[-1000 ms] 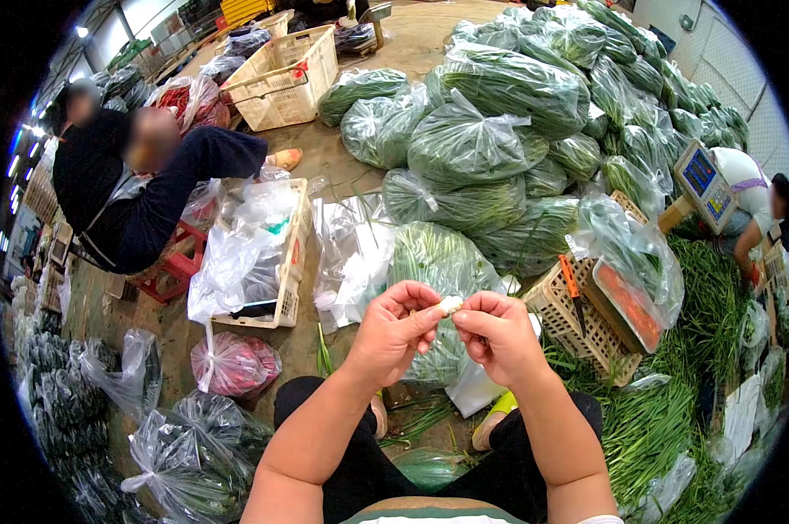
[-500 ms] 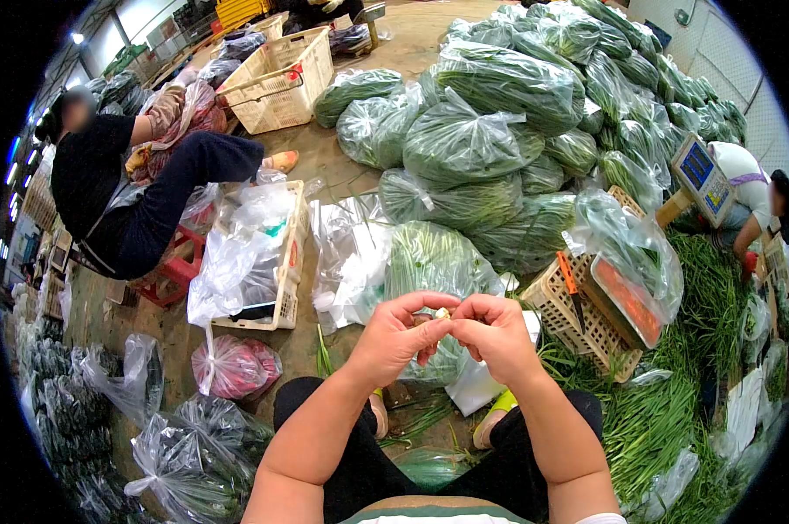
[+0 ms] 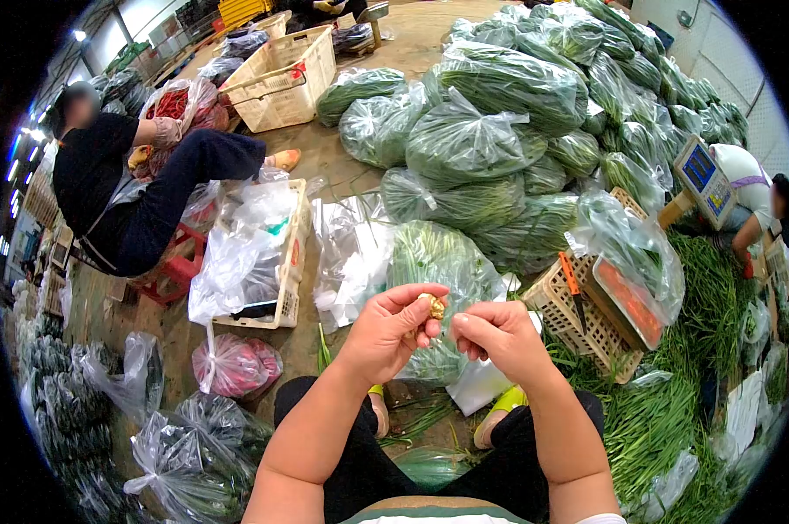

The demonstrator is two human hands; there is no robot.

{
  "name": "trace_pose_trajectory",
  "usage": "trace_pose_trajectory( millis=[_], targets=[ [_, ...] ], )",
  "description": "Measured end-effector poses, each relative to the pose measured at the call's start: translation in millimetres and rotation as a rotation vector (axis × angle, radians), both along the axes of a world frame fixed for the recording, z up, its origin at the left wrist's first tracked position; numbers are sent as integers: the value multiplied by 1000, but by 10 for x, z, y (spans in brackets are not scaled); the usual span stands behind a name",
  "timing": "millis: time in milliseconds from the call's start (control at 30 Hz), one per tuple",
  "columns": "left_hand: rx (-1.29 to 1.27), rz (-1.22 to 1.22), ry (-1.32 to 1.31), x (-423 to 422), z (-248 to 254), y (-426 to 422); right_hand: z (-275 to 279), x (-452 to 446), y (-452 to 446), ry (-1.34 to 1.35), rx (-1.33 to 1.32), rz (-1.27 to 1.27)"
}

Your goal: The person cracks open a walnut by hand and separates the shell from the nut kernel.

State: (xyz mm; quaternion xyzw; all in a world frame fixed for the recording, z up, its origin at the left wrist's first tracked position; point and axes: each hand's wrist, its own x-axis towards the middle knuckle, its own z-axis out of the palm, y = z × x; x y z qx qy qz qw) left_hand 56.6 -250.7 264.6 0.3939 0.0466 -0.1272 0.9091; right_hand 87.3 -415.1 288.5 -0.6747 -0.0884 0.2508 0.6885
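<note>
Between the thumb and fingers of my left hand (image 3: pixel 396 327) is a small, crumpled gold foil-like piece (image 3: pixel 435 306); its exact kind does not show. My right hand (image 3: pixel 497 339) is just to the right, apart from it, with fingers curled and thumb pressed to the index finger. Whether anything tiny sits in that pinch is hidden. Below and beyond both hands lies a large clear bag of green leafy stalks (image 3: pixel 438 262) on the floor, by my feet.
A crate (image 3: pixel 534 297) at right carries an orange-handled knife (image 3: pixel 570 278) and a tray of orange pieces (image 3: pixel 628 301). Bagged greens (image 3: pixel 473 144) are piled ahead. Left are a crate of plastic bags (image 3: pixel 294 262) and a seated person (image 3: pixel 106 175). Another person (image 3: pixel 748 188) bends near a scale (image 3: pixel 704 179).
My hands were together at the small piece and have now separated. The left hand has turned, showing more of the gold piece; the right has drawn slightly away to the right.
</note>
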Motion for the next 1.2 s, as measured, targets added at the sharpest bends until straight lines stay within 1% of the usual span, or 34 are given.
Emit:
trace_pose_trajectory(
  millis=[67, 100, 167, 200, 233, 300, 333, 400, 433, 533, 600, 633, 700, 967, 1033, 1100, 1167, 1200],
  targets=[
    [-41, -7, 12, 5, -33, 20, -30, -3, -37, 23, 39, 173],
    [-52, 4, 10, 5, -42, 23, -30, -12, -27, 23, 39, 174],
    [-61, 15, 8, 6, -46, 24, -32, -34, -2, -282, -77, 219],
    [-74, 29, 12, 8, -47, 20, -177, -4, 9, -469, -45, 216],
    [-88, 41, 16, 9, -48, 16, -151, -14, 16, -469, -44, 217],
    [-55, 49, 19, 7, -50, 11, -71, -46, 45, -367, -88, 94],
    [-23, 56, 22, 7, -51, 5, -74, -52, 70, -367, -88, 94],
    [23, 45, 18, -5, -37, -26, -94, -59, 111, -427, -41, -72],
    [68, 34, 14, -11, -34, -40, -113, -56, 111, -427, -41, -73],
    [59, 14, -12, -18, -66, -59, -124, -56, 96, -412, -83, -52],
    [87, 37, -11, -14, -65, -66, -42, -54, 74, -198, -20, -59],
    [116, 60, -11, -13, -64, -68, -48, -45, 63, -198, -20, -58],
    [94, 55, -23, -17, -58, -66, -65, -29, 47, -107, 28, -28],
    [-1, 23, 0, -11, -101, -69, -35, -18, 51, -42, 95, -20],
    [-109, -41, 49, -5, -92, -46, -39, -13, 45, -16, 108, -14],
    [-95, -25, 57, -8, -59, -61, -59, -8, 44, 27, 170, -8],
    [-80, -9, 65, -10, -59, -73, -70, -12, 69, 8, 141, -33],
    [-44, 39, 19, -14, -78, -76, -76, -14, 78, -11, 113, -59]
  ],
)
